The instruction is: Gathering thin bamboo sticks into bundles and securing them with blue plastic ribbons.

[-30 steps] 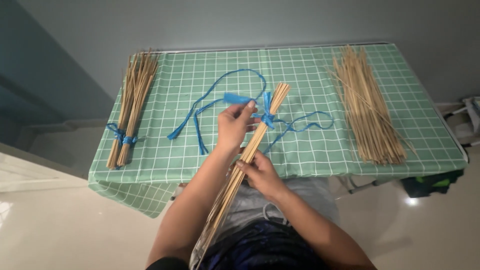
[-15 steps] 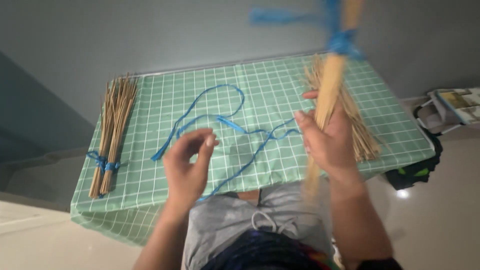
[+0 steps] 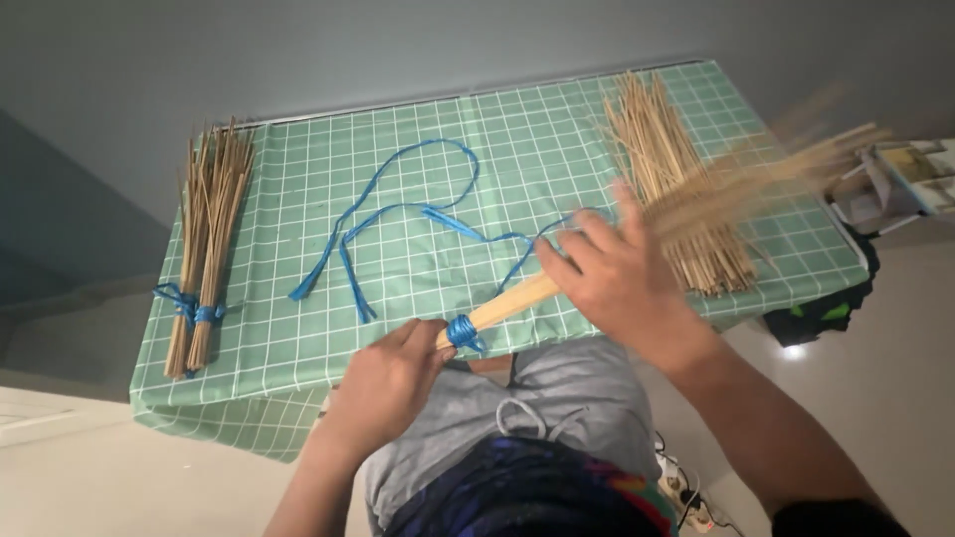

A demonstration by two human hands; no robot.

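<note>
Head view: the stick bundle [image 3: 517,298] now lies nearly level across the near edge of the desk [image 3: 438,268], where half a second ago the right hand held it upright and high, its tied end out of the top of the frame. The bundle has been swung down and turned, so the blue tie [image 3: 461,332] sits at its near, left end rather than up top. The left hand [image 3: 388,383], which was free and half curled a moment ago, is now closed around that tied end, thumb and fingers pinching just beside the blue wrap. The right hand [image 3: 617,283] has slid along the shaft; it grips the middle of the bundle with fingers wrapped over, and the free ends fan out blurred to the right, beyond the desk edge. So the bundle is again held in both hands, one end bound and the other loose.

On the green checked cloth, the loose blue ribbon [image 3: 398,214] lies in loops in the middle, unmoved. Two tied bundles [image 3: 204,249] rest at the left edge, and the heap of loose sticks [image 3: 667,179] lies at the right, partly behind the right hand.
</note>
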